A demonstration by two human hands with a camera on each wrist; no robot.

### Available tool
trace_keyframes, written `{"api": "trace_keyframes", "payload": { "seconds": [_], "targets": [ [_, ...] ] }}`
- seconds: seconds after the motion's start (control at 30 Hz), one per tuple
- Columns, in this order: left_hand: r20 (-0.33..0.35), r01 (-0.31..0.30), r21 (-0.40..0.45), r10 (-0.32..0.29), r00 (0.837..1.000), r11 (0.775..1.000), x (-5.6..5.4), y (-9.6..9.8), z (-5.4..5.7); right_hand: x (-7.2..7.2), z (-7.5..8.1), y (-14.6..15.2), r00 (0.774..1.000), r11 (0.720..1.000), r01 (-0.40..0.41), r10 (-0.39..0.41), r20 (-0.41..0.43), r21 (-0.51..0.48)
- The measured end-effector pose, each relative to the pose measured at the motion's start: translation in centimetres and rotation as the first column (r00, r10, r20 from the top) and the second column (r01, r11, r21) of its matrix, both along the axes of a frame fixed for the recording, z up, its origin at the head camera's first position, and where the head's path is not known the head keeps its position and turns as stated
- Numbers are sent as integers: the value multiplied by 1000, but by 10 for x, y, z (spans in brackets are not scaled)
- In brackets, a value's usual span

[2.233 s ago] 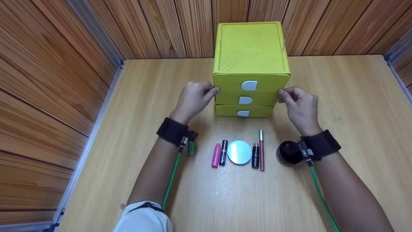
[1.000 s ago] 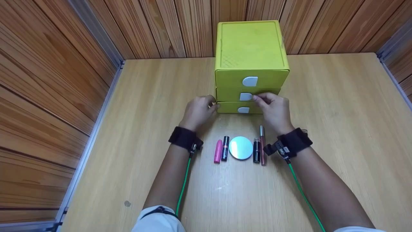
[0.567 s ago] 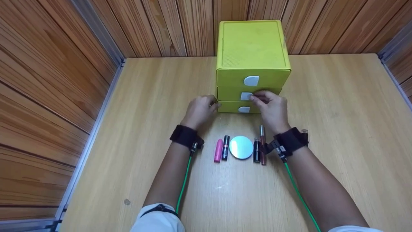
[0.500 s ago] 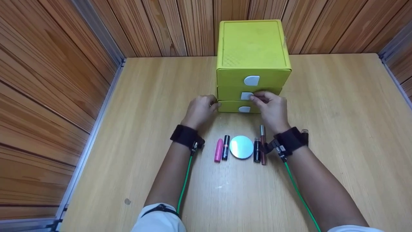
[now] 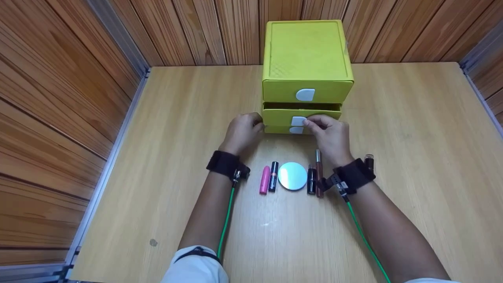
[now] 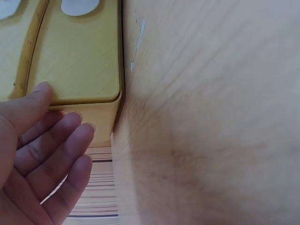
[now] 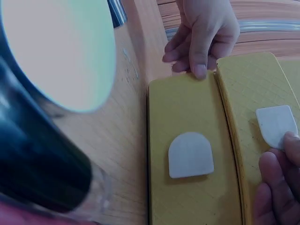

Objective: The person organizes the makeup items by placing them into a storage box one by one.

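Observation:
A yellow-green three-drawer box [image 5: 306, 51] stands at the back of the table. My right hand [image 5: 332, 137] pinches the white tab handle [image 5: 297, 121] of its middle drawer [image 5: 277, 116] between thumb and fingers. That drawer sticks out a little, showing a dark gap above its front. At the box's lower left corner is my left hand [image 5: 243, 131]; in the right wrist view its thumb [image 7: 200, 71] presses the edge of the bottom drawer [image 7: 185, 112]. Its other fingers [image 6: 70, 145] lie loosely bent beside the side wall in the left wrist view. The top drawer [image 5: 279, 92] is closed.
In front of the box lie a pink tube [image 5: 265, 180], a black-capped tube [image 5: 273, 177], a round shiny compact [image 5: 292, 176], a black tube [image 5: 311, 180] and a slim lip gloss [image 5: 319, 169]. A dark container [image 5: 369, 161] is partly hidden by my right wristband. Wooden walls enclose the table.
My hands have come from the box's upper sides to the lower left corner and the middle handle. Over the last half second the middle drawer has slid out slightly toward me.

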State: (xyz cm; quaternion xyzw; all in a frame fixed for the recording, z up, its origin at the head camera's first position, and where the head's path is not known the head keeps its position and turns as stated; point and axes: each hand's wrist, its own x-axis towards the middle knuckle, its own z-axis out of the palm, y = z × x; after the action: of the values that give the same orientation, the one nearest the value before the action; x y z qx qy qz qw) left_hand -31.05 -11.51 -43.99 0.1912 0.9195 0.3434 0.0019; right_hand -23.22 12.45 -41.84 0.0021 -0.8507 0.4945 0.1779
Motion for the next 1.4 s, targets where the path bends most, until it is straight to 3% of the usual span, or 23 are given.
{"api": "trace_keyframes", "payload": {
  "seconds": [0.27, 0.47, 0.7, 1.0, 1.27, 1.33, 1.4],
  "targets": [
    [6, 13, 25, -13, 1000, 1000, -9, -2, 0, 22, 1, -2, 999, 1000, -25, 25, 20, -11],
    [53, -13, 45, 10, 999, 999, -13, -5, 3, 40, 2, -3, 997, 997, -70, 70, -12, -11],
    [39, -11, 70, 9, 999, 997, -17, -10, 2, 56, 2, -10, 991, 992, -117, 114, -70, -39],
    [34, -9, 90, 6, 999, 996, -11, -7, -5, 69, -8, -11, 985, 994, -106, 110, -132, 36],
    [43, -39, 191, 32, 999, 981, -1, -5, -10, 85, -13, -6, 980, 992, -123, 127, -150, 36],
    [70, -47, 234, 31, 997, 971, 2, -4, -12, 90, -11, 2, 972, 990, -129, 138, -189, 59],
    [101, -52, 278, 25, 995, 959, 5, -2, -13, 96, -5, 12, 949, 984, -149, 170, -267, 99]
  ]
}}
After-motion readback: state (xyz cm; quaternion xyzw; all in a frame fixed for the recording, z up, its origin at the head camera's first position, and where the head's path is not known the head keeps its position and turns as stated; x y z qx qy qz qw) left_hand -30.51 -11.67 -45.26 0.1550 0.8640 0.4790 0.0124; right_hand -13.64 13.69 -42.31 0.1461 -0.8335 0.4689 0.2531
